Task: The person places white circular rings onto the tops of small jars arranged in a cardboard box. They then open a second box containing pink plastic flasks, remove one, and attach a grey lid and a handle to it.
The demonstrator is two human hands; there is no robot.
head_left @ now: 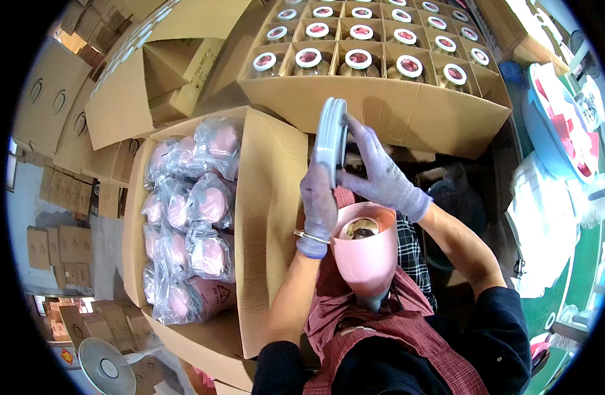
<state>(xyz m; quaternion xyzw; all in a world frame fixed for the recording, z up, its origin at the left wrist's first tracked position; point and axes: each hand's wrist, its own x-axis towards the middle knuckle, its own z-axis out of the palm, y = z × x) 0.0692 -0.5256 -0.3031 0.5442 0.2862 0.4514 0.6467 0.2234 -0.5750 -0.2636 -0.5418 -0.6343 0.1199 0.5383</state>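
Note:
In front of my chest I hold a grey, round, ridged disc-shaped piece (330,138) upright on its edge. My left hand (319,203), in a pale lilac glove, grips its lower left side. My right hand (380,168), gloved the same way, has its fingers against the right side and its thumb near the bottom. Below the hands, a pink tapered vessel (363,257) rests on my lap, its wide end up. A gold-coloured ring with a dark centre shows inside it. The exact kind of both pieces is unclear.
To the left, an open cardboard box (273,230) holds several pink items in clear plastic bags (210,204). Ahead stands a divided carton (381,108) of white-rimmed jars (358,60). A blue basin (546,125) with pink pieces is at right, above white plastic bags (543,224).

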